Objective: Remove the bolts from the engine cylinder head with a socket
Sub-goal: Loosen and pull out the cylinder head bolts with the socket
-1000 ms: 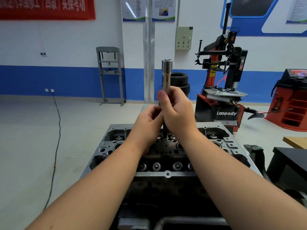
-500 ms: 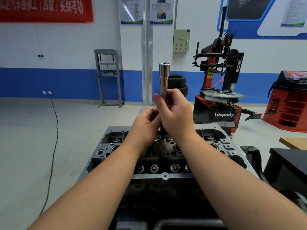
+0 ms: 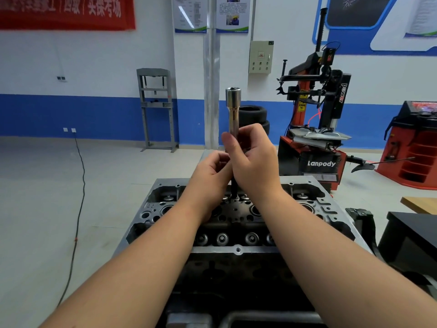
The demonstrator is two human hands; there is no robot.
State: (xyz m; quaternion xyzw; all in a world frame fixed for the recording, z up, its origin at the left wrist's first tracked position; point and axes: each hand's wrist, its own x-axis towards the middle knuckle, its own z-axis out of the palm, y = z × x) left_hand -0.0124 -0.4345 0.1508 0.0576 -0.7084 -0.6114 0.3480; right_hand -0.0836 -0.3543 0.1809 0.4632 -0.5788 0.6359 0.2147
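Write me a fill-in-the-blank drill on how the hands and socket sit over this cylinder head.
1. Both hands grip the long socket, which stands ____.
2. The right hand sits ____ than the left hand.
3. The socket's open end points ____.
4. Under the hands lies the ____ head.

Missing: upright; higher; up; cylinder

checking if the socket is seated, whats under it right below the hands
A thin dark shaft runs from under the hands down to the cylinder head. The socket stands upright above. Its lower end and any bolt are hidden.
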